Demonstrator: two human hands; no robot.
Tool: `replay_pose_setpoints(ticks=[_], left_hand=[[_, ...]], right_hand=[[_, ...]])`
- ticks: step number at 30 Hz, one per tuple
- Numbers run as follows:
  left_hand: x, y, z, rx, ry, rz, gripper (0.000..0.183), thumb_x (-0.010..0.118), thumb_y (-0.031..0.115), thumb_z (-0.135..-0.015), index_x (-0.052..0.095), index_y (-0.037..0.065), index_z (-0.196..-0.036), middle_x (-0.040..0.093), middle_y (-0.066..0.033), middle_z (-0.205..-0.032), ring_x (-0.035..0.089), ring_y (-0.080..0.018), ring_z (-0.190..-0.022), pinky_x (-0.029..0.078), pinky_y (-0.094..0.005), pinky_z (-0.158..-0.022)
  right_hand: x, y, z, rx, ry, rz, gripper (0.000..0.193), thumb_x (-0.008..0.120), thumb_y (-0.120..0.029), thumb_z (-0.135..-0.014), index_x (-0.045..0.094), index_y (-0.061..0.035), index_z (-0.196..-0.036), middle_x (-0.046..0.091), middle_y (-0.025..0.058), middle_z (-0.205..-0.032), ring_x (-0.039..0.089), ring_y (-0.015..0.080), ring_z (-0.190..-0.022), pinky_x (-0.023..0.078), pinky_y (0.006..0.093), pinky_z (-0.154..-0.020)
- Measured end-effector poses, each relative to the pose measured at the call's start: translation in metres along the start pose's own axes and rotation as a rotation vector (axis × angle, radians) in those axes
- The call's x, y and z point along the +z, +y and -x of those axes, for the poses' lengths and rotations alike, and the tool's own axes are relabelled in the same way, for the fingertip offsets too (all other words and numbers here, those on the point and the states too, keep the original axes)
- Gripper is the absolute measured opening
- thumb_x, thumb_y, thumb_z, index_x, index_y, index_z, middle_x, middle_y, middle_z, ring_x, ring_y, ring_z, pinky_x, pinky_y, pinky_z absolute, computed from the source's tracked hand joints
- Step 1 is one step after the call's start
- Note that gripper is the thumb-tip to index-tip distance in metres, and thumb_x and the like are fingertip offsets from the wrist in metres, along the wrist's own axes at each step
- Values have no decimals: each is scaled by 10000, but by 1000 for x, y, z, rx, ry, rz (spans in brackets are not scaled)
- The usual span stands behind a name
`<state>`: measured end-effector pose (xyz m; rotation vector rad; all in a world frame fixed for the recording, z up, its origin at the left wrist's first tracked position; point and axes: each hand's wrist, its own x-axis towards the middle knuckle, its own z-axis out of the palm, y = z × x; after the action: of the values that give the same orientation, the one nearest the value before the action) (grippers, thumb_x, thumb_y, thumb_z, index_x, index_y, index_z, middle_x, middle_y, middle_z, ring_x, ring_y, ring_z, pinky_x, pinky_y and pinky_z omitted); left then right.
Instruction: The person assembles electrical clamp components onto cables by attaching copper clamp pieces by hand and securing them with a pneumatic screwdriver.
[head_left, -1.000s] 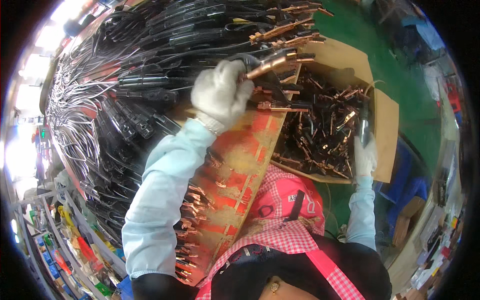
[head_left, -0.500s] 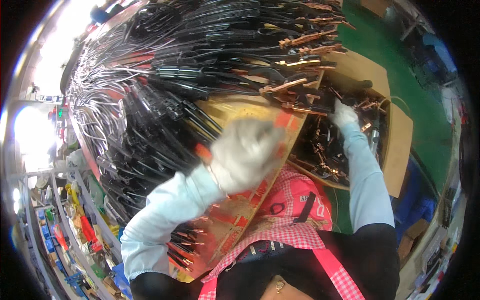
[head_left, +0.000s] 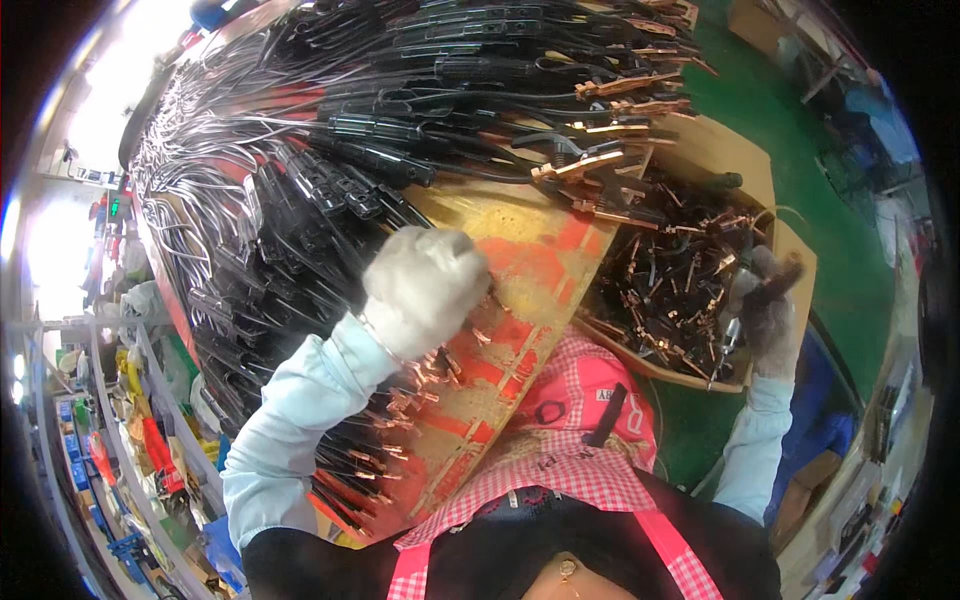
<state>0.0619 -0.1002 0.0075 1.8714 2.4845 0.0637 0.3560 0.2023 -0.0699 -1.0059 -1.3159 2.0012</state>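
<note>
My left hand (head_left: 425,288), in a white glove, is curled into a fist over the ends of the black cables (head_left: 320,270) on the table. Its fingers hide whatever they hold. Copper-coloured ends (head_left: 425,385) lie just below that fist. At the right, my gloved right hand (head_left: 768,325) is closed round a silver tool with a thin pointed bit (head_left: 729,340), much like a screwdriver. Its bit points down by the near right rim of a cardboard box (head_left: 795,290). A dark blurred part shows above the hand. Black and copper-coloured clamp parts (head_left: 665,285) fill the box.
Cables with black housings and copper-coloured clamps (head_left: 590,165) fan across the table, some overhanging its right edge toward the box. The worn tabletop (head_left: 525,260) shows yellow and red. Green floor (head_left: 745,90) lies beyond the box; shelves of coloured goods (head_left: 130,440) stand left.
My right hand has left the parts inside the box and moved right and nearer me, onto the silver tool. My left fist has shifted left from the bare tabletop to the cable ends.
</note>
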Motion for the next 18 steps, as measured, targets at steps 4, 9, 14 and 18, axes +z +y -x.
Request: replay_pose_setpoints(ticks=[4,9,14,18], left_hand=[[7,-13,-10,-43,-28,-46,140,665,251,-863,704,145,-945,677,-63,-947,651,-321,-889,509,-443,-812],[10,5,-28,148,-240,1,196,675,312,-830,706,158,-947,679,-45,-975,653,-299,-929,509,-447,-830],[9,-3,-31,181,-172,68,176,675,301,-823,692,127,-850,679,-72,-910,671,-313,-863,536,-455,-774],[19,-28,-21,-71,-116,-277,215,706,315,-837,676,103,-858,671,-109,-907,692,-327,-855,558,-442,-713]], right_hand=[[33,-25,29,-2,-142,149,423,622,-217,-898,560,32,-1235,540,58,-620,495,150,-447,418,295,-405],[115,-13,31,95,-320,276,330,594,-201,-969,618,4,-1226,620,35,-747,529,77,-558,417,239,-453],[146,32,25,-384,-443,742,326,711,-233,-905,680,-63,-1182,675,109,-982,691,227,-840,527,322,-748],[154,33,28,-357,-445,836,324,738,-212,-865,684,-85,-1158,663,130,-1016,685,285,-903,527,355,-790]])
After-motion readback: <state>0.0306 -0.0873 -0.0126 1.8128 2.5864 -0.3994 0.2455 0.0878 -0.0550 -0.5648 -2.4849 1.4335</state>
